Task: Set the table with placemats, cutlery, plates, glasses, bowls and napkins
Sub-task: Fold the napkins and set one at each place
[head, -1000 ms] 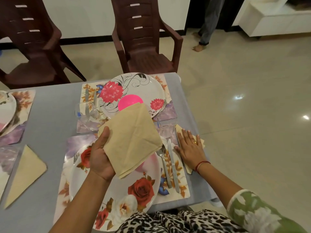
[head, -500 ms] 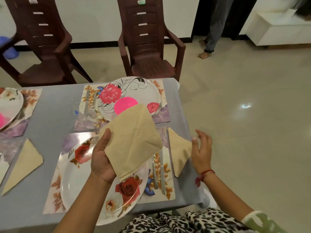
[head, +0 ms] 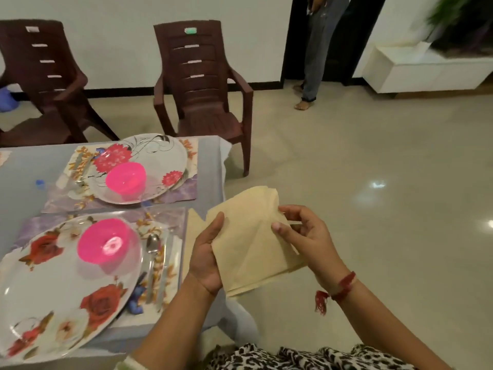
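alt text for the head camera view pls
A stack of beige napkins is held just past a grey table's right edge: the left hand grips its left side, the right hand pinches its upper right edge. On the table, a rose plate and a farther floral plate each hold a pink bowl; two brown chairs stand behind.

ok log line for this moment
phase: napkins | left hand: holds napkin stack | right hand: pinches its edge | where: beside table
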